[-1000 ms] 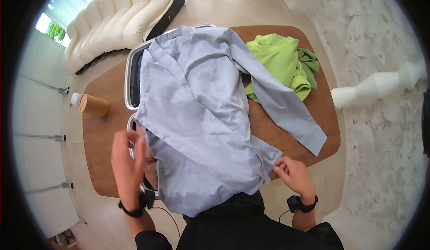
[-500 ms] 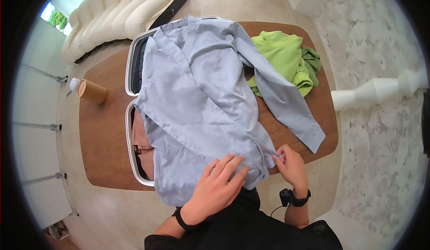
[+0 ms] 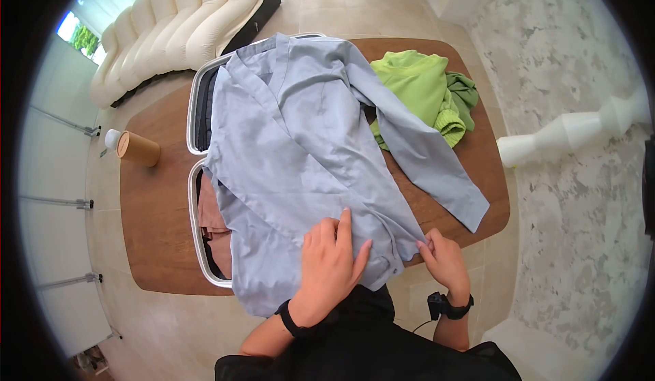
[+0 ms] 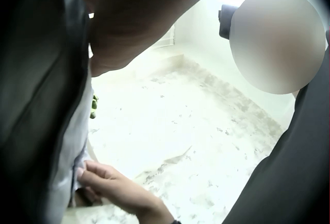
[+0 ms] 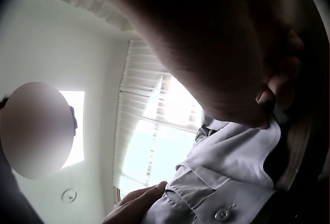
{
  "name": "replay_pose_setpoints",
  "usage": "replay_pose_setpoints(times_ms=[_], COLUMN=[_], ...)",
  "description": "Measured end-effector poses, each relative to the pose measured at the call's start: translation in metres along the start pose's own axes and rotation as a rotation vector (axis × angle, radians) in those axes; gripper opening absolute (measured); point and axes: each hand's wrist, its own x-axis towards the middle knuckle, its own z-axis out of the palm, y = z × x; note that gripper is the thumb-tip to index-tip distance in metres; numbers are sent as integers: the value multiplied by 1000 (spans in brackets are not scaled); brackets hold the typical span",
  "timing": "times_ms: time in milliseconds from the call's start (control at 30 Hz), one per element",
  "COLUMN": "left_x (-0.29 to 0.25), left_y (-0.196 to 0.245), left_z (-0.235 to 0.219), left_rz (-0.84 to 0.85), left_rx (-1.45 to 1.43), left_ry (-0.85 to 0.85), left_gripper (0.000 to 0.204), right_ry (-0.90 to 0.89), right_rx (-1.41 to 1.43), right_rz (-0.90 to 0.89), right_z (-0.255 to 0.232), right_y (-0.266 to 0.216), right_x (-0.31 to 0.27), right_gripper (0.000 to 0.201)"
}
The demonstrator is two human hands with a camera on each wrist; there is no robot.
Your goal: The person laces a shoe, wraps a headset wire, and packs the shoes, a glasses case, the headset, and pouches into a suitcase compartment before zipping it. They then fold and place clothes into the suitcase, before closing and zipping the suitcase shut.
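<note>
A light blue-grey button shirt (image 3: pixel 286 156) lies spread over an open suitcase (image 3: pixel 194 210), one sleeve stretched out to the right. At its lower right corner my right hand (image 3: pixel 447 261) pinches the hem between thumb and fingers. The right wrist view has this hand (image 5: pixel 221 54) dark and close, with the cloth running from its fingertips and a shirt button (image 5: pixel 222 214) below. My left hand (image 3: pixel 329 258) rests on the lower front of the shirt, fingers extended. Most of the suitcase is hidden under the shirt.
Folded pink clothing (image 3: pixel 213 217) shows in the near suitcase half. Bright green clothes (image 3: pixel 413 84) and a darker green piece (image 3: pixel 462 98) are heaped on the wooden table (image 3: pixel 157 244) at the back right. A brown cylinder (image 3: pixel 138 149) stands at the left.
My left hand has come from the suitcase's left side across to the shirt's lower front, then shifted slightly. My right hand keeps its pinch on the hem, and the shirt's right edge has straightened.
</note>
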Motion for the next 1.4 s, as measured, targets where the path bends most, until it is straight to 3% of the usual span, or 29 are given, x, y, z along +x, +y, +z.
replay_pose_setpoints(times_ms=[67, 133, 167, 233, 300, 367, 433, 500, 567, 600, 700, 733, 767, 833, 900, 967, 1000, 1067, 1100, 1167, 1200, 1300, 1333, 1367, 1400], left_x=[1, 1, 1, 2, -3, -5, -3, 0, 3, -1, -3, -4, -3, -2, 0, 1, -2, -10, -9, -7, -5, -2, 1, -4, -13], left_y=[1, 3, 4, 6, 7, 15, 12, 10, 10, 2, 8, 11, 14, 17, 12, 6, 7, 10, 11, 18, 20, 14, 15, 13, 11], left_z=[-1, -9, -14, -24, -22, -15, -6, -8, -21, -9, -20, -21, -15, 1, 2, -4, -5, -10, -11, -9, -1, -1, -9, -5, 3], left_rz=[-2, 10, 9, -14, 39, 1, -10, -22, 464, 576, 451, 331, 332, 29, 60, 583, 580, 574, 575, 279, 111, 222, 452, 451, 561], left_rx=[-20, -417, -418, -945, -890, -257, -182, -107, -594, -885, -789, -542, -541, 112, -18, -496, -499, -959, -958, -333, -106, -201, -116, -119, -409], left_ry=[11, -229, -229, -604, -567, -32, -50, -63, -429, -592, -553, -386, -385, -37, -122, -429, -426, -798, -796, -293, -188, -239, -352, -354, -536], left_gripper=[59, 55, 55, 56, 58, 59, 59, 59, 57, 52, 49, 52, 52, 54, 58, 60, 60, 61, 61, 63, 67, 68, 65, 65, 63], right_ry=[8, 41, 40, 87, 122, 162, 266, 328, 394, 421, 463, 477, 478, 482, 478, 473, 463, 450, 454, 463, 467, 474, 476, 474, 473], right_rx=[-4, 4, 2, 71, 87, 104, 327, 374, 418, 392, 327, 286, 286, 289, 271, 249, 250, 252, 251, 250, 248, 230, 215, 214, 205], right_rz=[3, 5, 5, 39, 35, 31, 51, 29, 9, -10, -43, -56, -57, -63, -72, -75, -59, -46, -46, -44, -35, -32, -35, -34, -35], right_z=[0, 2, 3, 6, 11, 17, 22, 28, 31, 34, 37, 38, 38, 39, 38, 37, 37, 38, 37, 37, 37, 38, 38, 38, 38], right_y=[1, 4, 6, 9, 17, 26, 33, 40, 43, 43, 42, 41, 42, 41, 40, 42, 43, 42, 41, 38, 37, 36, 36, 35, 35], right_x=[0, 2, 3, 6, 9, 12, 14, 14, 15, 12, 10, 10, 11, 11, 13, 13, 13, 14, 15, 15, 14, 14, 14, 13, 13], right_gripper=[23, 25, 25, 26, 26, 27, 26, 25, 25, 25, 24, 24, 24, 24, 24, 24, 24, 24, 24, 24, 24, 25, 25, 25, 25])
